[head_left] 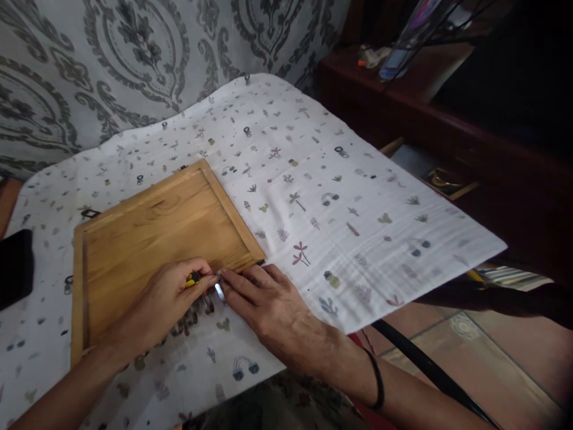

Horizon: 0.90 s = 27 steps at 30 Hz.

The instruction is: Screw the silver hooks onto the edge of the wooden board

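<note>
On a table under a white printed cloth [358,203], between a grey patterned curtain [111,60] and a dark cabinet [447,137], I see a pale, raised-rim wooden board [156,239] lying flat at front left, my left hand [165,298] gripping a yellow-and-black tool [193,279] at its near edge, my right hand [268,304] flat, fingers outstretched beside it.

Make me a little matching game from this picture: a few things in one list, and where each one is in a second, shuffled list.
Things
1. wooden tray
2. yellow-and-black tool
3. black wristband
4. black flat device

Places
A. just behind the right hand
B. far left, on the patterned cloth
C. gripped in the left hand
D. lying flat, both hands at its near rim

Pairs: 1-D, 2-C, 3-A, 4-B
</note>
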### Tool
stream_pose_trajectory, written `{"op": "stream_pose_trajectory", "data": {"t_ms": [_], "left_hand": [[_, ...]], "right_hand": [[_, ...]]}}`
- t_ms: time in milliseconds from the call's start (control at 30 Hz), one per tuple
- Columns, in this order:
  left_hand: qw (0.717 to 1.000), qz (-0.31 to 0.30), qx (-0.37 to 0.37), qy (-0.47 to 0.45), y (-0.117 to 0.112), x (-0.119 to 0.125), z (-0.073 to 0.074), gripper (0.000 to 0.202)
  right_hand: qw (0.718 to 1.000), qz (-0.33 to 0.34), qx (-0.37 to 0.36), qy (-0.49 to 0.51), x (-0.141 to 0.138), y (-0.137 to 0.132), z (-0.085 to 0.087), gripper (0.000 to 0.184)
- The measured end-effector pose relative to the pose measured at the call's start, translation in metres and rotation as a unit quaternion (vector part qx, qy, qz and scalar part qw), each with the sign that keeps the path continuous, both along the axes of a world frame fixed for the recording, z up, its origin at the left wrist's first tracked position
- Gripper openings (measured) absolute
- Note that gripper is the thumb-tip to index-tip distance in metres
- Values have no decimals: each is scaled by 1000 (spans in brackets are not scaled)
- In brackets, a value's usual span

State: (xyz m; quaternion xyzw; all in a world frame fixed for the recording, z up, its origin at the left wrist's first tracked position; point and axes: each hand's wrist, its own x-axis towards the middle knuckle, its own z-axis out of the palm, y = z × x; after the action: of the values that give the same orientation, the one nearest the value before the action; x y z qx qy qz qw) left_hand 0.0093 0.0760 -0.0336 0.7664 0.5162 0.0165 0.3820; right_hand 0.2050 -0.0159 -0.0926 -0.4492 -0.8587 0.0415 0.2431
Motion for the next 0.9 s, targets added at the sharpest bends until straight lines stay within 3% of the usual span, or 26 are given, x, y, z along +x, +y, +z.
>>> {"op": "stream_pose_trajectory", "data": {"t_ms": [333, 700, 900], "left_hand": [[998, 26, -42, -32, 0, 5, 1, 39], [1000, 15, 8, 7, 1, 6, -2, 39], [1000, -4, -5, -14, 6, 6, 0, 39]], "right_hand": [[1000, 1, -4, 4, 0, 0, 2, 30], [1000, -7, 7, 12, -1, 0, 0, 25], [1000, -1, 5, 16, 0, 1, 0, 26]]}}
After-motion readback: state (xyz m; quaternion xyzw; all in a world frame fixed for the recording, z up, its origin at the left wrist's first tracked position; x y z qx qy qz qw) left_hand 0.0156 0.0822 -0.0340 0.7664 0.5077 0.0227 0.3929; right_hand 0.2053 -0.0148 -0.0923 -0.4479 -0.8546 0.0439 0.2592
